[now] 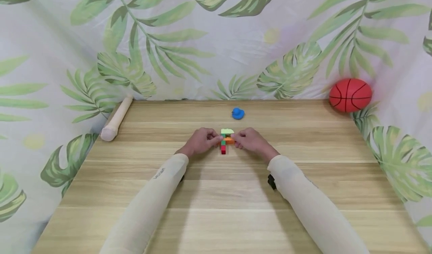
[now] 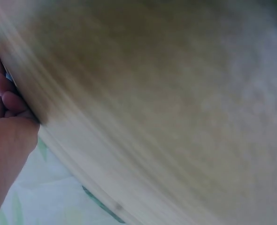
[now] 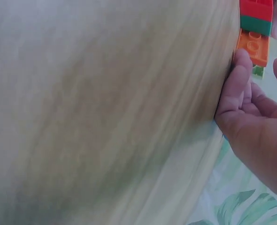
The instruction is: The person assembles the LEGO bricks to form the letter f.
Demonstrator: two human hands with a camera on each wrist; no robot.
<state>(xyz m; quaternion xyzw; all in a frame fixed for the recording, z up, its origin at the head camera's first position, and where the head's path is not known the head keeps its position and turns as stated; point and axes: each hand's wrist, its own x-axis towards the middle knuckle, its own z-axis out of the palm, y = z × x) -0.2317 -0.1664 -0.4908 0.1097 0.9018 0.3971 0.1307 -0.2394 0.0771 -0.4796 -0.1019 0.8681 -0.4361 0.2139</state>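
Note:
In the head view, a small build of toy building blocks (image 1: 223, 142) stands between the two hands at mid table. It has a light green block (image 1: 227, 131) on top, dark green and orange blocks (image 1: 230, 141) in the middle and a red block (image 1: 223, 149) at the near end. My left hand (image 1: 202, 140) pinches its left side with curled fingers. From the right, my right hand (image 1: 252, 140) holds the orange part. The right wrist view gives the orange block (image 3: 254, 48) with studs or rings, a fingertip right against it, under red and green blocks.
A blue rubber duck (image 1: 237, 113) sits just behind the blocks. At the back right corner lies a red basketball (image 1: 350, 95), and a pale microphone-shaped stick (image 1: 117, 119) lies along the left edge. Leaf-patterned cloth (image 1: 236, 44) hangs around the wooden table (image 1: 226, 216).

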